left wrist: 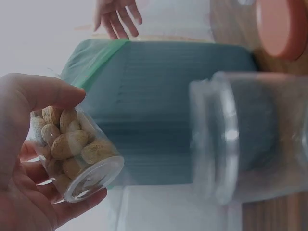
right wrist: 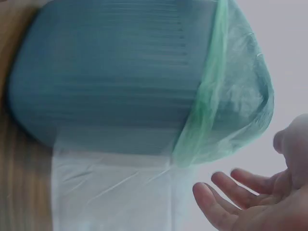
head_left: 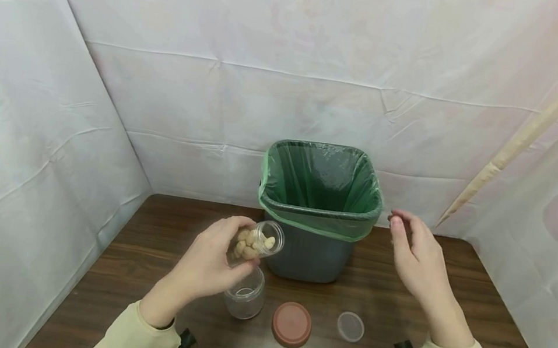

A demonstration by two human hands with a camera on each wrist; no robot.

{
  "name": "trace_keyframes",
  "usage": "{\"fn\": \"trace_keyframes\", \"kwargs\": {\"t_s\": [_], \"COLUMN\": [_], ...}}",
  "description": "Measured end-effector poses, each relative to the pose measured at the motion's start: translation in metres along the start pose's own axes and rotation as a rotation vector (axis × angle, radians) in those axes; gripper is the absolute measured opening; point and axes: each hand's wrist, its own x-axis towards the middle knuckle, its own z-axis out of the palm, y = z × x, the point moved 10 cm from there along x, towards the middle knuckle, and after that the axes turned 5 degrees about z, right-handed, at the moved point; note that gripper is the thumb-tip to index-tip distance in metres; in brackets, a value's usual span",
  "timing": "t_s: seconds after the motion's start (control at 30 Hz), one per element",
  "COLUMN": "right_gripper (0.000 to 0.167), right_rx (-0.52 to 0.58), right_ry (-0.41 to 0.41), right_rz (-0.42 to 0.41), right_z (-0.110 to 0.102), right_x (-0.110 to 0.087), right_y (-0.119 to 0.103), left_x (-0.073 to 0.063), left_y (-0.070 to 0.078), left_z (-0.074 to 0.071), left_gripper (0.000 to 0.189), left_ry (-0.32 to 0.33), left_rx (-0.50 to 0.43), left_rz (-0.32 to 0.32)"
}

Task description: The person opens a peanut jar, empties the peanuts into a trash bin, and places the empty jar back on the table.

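My left hand [head_left: 212, 256] grips a small clear plastic jar [left wrist: 98, 175] of shelled-looking tan nuts, peanuts in their shells [left wrist: 67, 142] by their ridged skins. In the head view the jar is tilted, its round mouth turned to the right, in front of the bin. Below it an empty clear jar [head_left: 245, 299] stands upright and uncapped on the table. My right hand [head_left: 419, 254] hovers to the right of the bin, fingers loosely bent with nothing between them. A grey bin [head_left: 305, 257] with a green liner bag [head_left: 317, 220] folded over its rim stands between the hands.
On the dark wooden table [head_left: 139, 273] lie a reddish-brown round lid [head_left: 292, 324] and a clear disc [head_left: 350, 327], in front of the bin. Pale patterned sheets [head_left: 204, 99] hang behind and at both sides. A cloth-wrapped pole [head_left: 539, 126] slants down at the right.
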Motion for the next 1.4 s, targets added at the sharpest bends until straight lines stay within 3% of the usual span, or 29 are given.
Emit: {"fn": "trace_keyframes", "kwargs": {"t_s": [0.43,0.67,1.03,1.4], "right_gripper": [0.074,0.072,0.067,0.068], "right_rx": [0.208,0.327,0.509,0.489], "right_ry": [-0.07,-0.122,-0.155,-0.141], "right_rz": [0.086,0.127,0.267,0.263], "right_z": [0.022,0.032,0.048,0.054], "right_x": [0.041,0.049,0.051,0.053], "right_y": [-0.01,-0.015,-0.009,-0.016], "left_x": [0.026,0.037,0.047,0.057], "left_y": [-0.005,-0.008,-0.014,-0.022], "left_z": [-0.032,-0.037,-0.041,-0.051], "left_gripper": [0.062,0.061,0.063,0.063], "left_ry": [0.065,0.062,0.055,0.08], "left_rx": [0.043,0.051,0.056,0.089], "left_rz": [0.018,0.011,-0.011,-0.002]}}
